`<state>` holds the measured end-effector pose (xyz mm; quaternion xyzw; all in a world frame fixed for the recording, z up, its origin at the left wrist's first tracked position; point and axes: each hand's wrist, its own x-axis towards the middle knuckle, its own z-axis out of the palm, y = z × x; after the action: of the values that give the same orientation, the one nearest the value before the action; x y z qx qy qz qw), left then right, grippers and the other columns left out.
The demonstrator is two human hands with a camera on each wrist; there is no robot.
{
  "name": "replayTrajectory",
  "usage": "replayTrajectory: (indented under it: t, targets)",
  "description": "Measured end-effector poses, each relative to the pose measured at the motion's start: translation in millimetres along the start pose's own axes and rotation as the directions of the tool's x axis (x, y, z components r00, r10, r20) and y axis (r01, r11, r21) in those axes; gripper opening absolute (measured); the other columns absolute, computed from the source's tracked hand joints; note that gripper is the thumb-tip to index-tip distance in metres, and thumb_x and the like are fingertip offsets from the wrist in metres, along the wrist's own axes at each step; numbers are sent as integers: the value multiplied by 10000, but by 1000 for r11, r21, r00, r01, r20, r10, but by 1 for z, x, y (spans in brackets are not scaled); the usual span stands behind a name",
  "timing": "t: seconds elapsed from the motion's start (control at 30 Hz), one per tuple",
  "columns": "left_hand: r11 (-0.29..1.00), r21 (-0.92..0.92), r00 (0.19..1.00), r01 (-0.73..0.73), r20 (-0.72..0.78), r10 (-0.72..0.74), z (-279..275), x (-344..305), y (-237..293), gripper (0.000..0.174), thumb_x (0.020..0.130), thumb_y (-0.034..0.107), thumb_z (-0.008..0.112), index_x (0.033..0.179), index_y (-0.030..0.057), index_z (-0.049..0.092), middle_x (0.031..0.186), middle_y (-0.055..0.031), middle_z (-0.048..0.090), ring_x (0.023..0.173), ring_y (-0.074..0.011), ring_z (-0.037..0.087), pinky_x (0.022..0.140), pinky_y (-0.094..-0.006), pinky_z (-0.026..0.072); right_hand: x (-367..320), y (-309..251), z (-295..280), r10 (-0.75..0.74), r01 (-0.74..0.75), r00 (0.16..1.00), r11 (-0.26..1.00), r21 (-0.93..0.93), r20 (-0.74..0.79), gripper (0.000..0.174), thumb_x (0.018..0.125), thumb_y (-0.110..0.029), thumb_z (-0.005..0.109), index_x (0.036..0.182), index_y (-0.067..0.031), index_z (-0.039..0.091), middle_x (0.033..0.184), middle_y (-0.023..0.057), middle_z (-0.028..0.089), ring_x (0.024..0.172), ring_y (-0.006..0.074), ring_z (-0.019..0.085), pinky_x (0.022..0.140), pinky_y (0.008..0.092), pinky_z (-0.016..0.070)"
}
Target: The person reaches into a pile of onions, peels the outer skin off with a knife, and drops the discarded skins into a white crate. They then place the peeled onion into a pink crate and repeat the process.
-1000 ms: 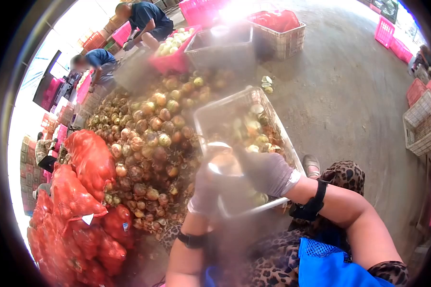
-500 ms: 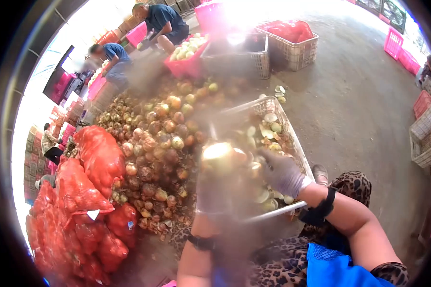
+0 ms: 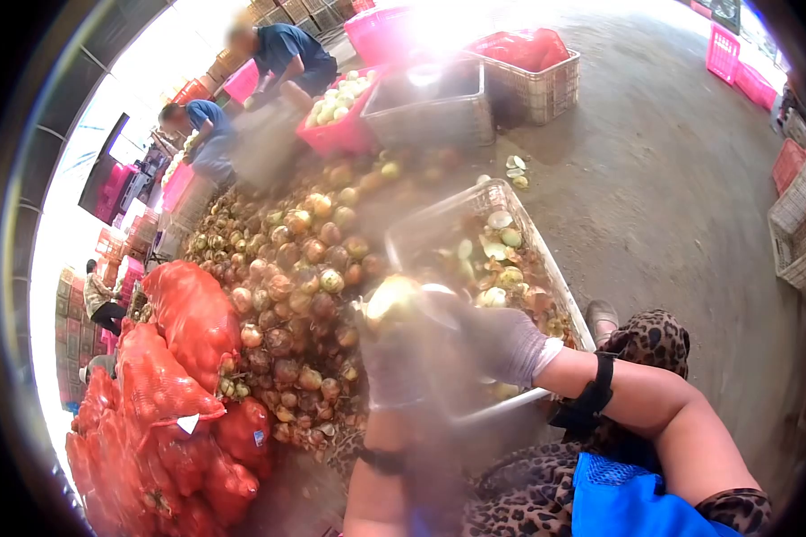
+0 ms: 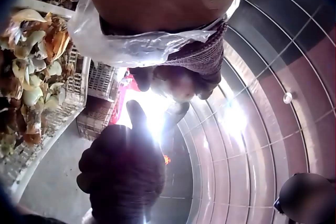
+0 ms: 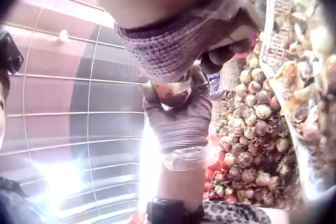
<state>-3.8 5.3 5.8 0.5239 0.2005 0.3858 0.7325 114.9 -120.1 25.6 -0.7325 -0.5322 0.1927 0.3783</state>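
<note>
Pale onion (image 3: 392, 300) sits in the left hand (image 3: 390, 367), whose fingers curl round it, between the crate (image 4: 77, 85) of peelings (image 4: 32, 95) and the pile (image 3: 313, 277). The right hand (image 3: 510, 345) seems to grip a light-coloured tool (image 5: 236, 36), its working end unclear. Should the rounded onion roll, the tool could skid into the left hand; a slack hold could drop it among the peelings.
</note>
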Motion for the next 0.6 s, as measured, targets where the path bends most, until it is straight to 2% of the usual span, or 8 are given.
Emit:
replayTrajectory:
  t: [0.03,0.1,0.17,0.2,0.27,0.33,0.4,0.6]
  targets:
    - [998,-67,1000,5,-7,-6,-3,1,-2,636,758,128,715,1320,-3,447,1171,-104,574,1069,-223,581,924,-373,535,1,14,12,-126,127,991,992,16,-53,551,771,-208,667,1280,-117,476,1009,126,638,816,305,660,710,383,545]
    - [981,-189,998,46,-36,-54,-1,1,-3,668,748,137,720,1335,2,431,1188,-108,562,1085,-237,575,920,-393,538,7,47,31,-46,68,997,882,466,-57,590,760,-225,682,1299,-115,467,1075,150,614,842,309,656,768,387,536]
    - [957,-275,992,91,-60,-112,0,0,-3,690,733,149,725,1334,-1,420,1202,-118,549,1092,-251,572,916,-406,539,13,60,19,257,-245,949,250,937,180,520,776,-228,673,1248,-105,492,1086,150,591,827,280,642,754,367,527]
    - [947,-304,990,105,-61,-129,1,-1,-3,700,723,158,729,1329,-3,418,1208,-123,544,1094,-258,572,918,-411,538,15,43,-4,338,-216,931,202,955,139,436,798,-222,657,1190,-95,517,1044,132,591,803,252,631,713,347,524]
    - [945,-305,992,119,-6,-127,-7,0,-3,722,691,185,748,1308,-10,427,1218,-139,539,1090,-277,575,933,-419,533,25,29,-27,414,-151,910,350,925,-8,276,842,-209,626,1076,-76,566,961,97,591,753,196,609,631,305,517]
    - [919,-359,985,163,111,-131,1,-1,-2,744,668,180,748,1312,-4,424,1230,-151,534,1091,-294,576,938,-443,529,30,35,-15,136,65,956,768,637,-261,128,842,-156,610,935,-69,617,834,51,604,683,173,593,563,298,497]
    - [917,-346,969,196,210,-128,9,1,2,750,658,170,740,1316,-1,422,1236,-159,530,1092,-307,576,936,-464,529,18,13,-24,234,-107,965,765,635,-118,244,813,-215,655,1012,-74,649,911,128,639,758,267,641,599,341,511]
    - [944,-175,938,279,260,-228,24,0,11,791,731,358,733,1345,-6,394,1258,-187,513,1104,-316,565,925,-494,528,18,59,-25,-169,268,950,870,413,-261,109,830,-87,603,932,-51,597,744,-9,574,618,87,558,515,224,466]
